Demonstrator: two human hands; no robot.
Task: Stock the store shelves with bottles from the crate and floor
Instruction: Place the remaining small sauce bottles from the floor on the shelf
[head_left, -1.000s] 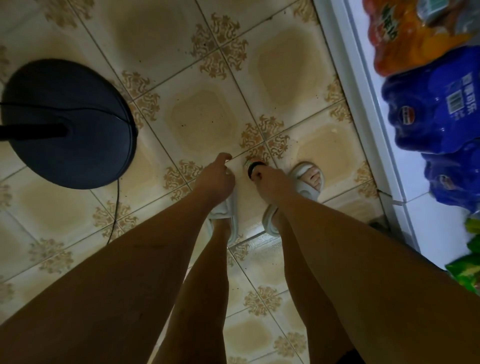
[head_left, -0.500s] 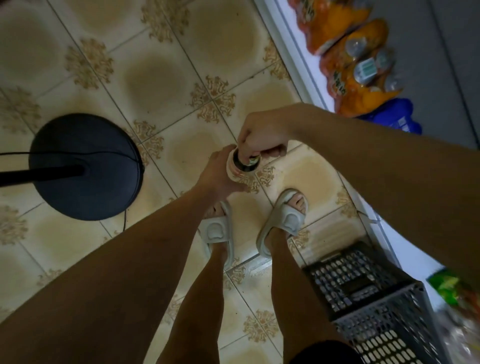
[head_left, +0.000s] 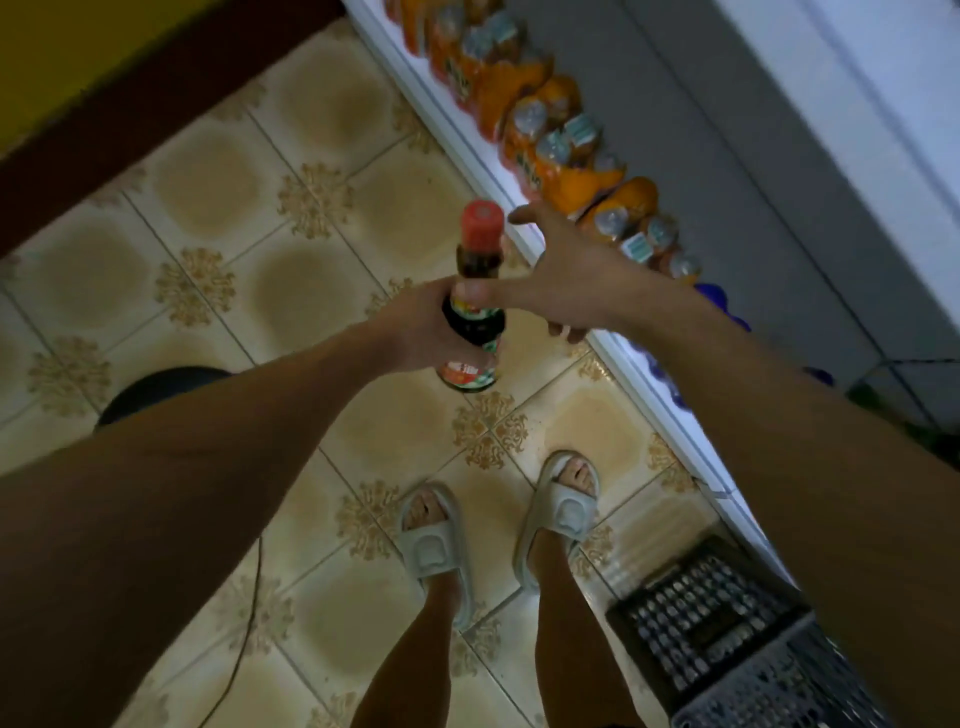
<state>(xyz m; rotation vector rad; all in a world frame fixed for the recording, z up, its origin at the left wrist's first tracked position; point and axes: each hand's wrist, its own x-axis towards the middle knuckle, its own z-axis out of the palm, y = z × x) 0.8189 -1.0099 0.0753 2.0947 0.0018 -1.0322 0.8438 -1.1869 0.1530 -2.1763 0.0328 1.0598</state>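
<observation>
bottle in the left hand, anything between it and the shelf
The right hand sits between the bottle and the shelf, thumb on the bottle's neck. The nearest shelf stretch is filled with orange drink packs; no free slot shows there.

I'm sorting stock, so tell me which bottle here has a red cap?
The dark sauce bottle gripped by the left hand; the orange drink bottles on the shelf have pale tops.

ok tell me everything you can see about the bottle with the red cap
The bottle is dark, glass by the look, with a red cap, a narrow neck and a red and green label too blurred to read. It is held roughly upright in the air above the tiled floor. The left hand grips its body; the right hand has its thumb on the shoulder, fingers spread.
</observation>
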